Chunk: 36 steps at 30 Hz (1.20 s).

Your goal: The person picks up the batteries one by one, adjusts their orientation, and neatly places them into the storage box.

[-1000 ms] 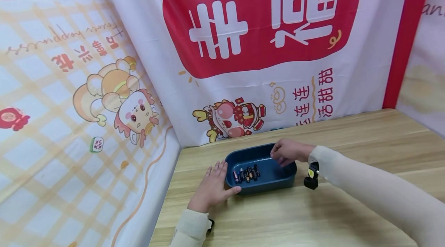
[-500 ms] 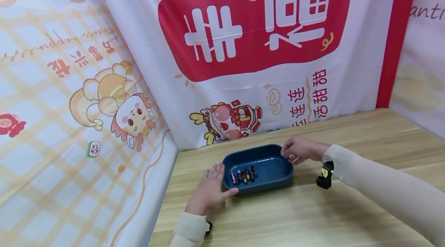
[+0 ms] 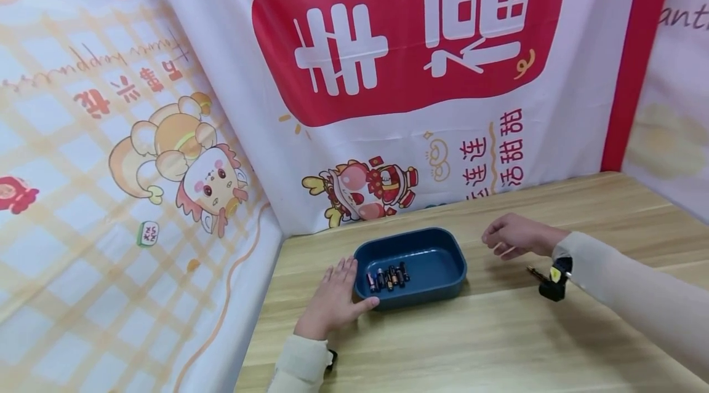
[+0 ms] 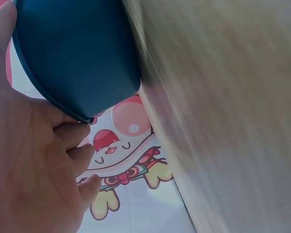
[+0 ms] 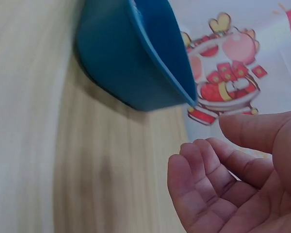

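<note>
A dark blue oblong plastic container (image 3: 434, 267) stands on the wooden table. Several small batteries (image 3: 400, 277) lie side by side in its left half. My left hand (image 3: 331, 302) rests against the container's left end, fingers spread and thumb along the near side; the left wrist view has its fingertips touching the rim (image 4: 51, 99). Off the container's right end, apart from it and above the table, hangs my right hand (image 3: 515, 236). Its fingers (image 5: 203, 165) are loosely bent, the thumb stands off from them, and the palm bears nothing in the right wrist view.
Wood-grain table (image 3: 443, 344) surface extends around the container. A white printed cloth (image 3: 343, 141) with red and cartoon figures hangs behind the far edge. Another checked cloth (image 3: 111, 208) borders the left side. A black wrist device (image 3: 552, 287) sits under the right sleeve.
My right hand has moved out of the container, past its right rim, and farther right. The left hand keeps its place at the left end. The batteries look unmoved.
</note>
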### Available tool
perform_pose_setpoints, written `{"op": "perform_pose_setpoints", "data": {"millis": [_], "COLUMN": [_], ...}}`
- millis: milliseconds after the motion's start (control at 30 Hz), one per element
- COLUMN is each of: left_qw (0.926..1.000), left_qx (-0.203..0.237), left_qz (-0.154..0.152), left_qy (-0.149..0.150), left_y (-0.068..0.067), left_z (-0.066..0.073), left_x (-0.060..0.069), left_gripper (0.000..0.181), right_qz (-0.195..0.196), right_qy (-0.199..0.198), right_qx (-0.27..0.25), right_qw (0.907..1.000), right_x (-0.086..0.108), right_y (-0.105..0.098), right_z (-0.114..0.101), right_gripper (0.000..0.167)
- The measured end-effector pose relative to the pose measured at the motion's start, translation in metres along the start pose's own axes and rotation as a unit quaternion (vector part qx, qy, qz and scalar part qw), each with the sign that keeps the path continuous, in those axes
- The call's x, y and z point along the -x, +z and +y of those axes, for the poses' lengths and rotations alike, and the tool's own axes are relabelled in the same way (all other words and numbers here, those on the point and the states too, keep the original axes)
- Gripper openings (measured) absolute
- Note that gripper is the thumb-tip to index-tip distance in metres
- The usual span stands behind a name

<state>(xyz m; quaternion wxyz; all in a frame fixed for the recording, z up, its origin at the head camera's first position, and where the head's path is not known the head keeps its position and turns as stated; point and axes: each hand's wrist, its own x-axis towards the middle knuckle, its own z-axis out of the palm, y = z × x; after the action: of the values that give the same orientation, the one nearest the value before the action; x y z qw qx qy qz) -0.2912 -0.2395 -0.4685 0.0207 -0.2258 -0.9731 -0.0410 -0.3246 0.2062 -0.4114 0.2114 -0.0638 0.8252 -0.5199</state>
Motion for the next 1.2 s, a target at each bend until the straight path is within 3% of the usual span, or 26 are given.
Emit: {"op": "perform_pose_setpoints", "data": {"millis": [400,633,967,1200], "left_qw": [1.0000,0.9998,0.9998,1.0000], "left_qx": [-0.006,-0.014,-0.012,-0.005], "left_qz": [0.000,-0.011,-0.013,-0.007], "left_qy": [-0.001,-0.002,-0.007,-0.003], "left_y": [-0.004,-0.005,-0.004,-0.003], "left_z": [0.001,0.001,-0.001,0.000], "left_x": [-0.004,-0.001,0.000,0.001], "left_gripper": [0.106,0.107,0.107,0.106], "right_qz": [0.013,0.014,0.009,0.010], "right_qy": [0.005,0.049,0.075,0.050], "right_qx": [0.011,0.035,0.069,0.053], "right_qw": [0.9998,0.9981,0.9948,0.9973], "right_x": [0.011,0.017,0.021,0.023], "right_y": [-0.037,-0.054,-0.060,-0.047], "right_z": [0.016,0.030,0.062,0.082], "right_gripper": [0.032,0.031,0.024,0.012]}}
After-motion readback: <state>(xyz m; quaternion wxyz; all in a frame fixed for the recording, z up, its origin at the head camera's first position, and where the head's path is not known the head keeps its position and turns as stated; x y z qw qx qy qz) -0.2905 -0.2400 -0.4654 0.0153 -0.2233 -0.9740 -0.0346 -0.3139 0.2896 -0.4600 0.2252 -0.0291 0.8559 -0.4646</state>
